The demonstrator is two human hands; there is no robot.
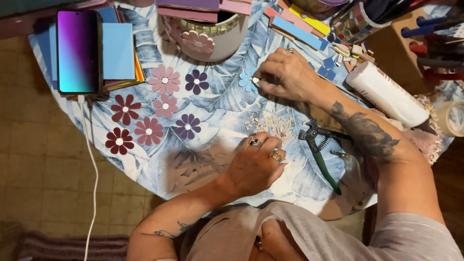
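We see the right hand pinching the centre of a blue flower mid-worktop. The left hand lies curled near the near edge, its grip unclear. Pliers lie just right of it. Open room lies between the hands and the flowers by the left edge.

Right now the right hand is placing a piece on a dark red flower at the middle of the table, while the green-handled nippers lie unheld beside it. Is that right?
Not quite. In the head view, the right hand is at a light blue flower, not a dark red one; the dark red flowers lie untouched further off. The rest holds: the green-handled nippers lie unheld on the table.
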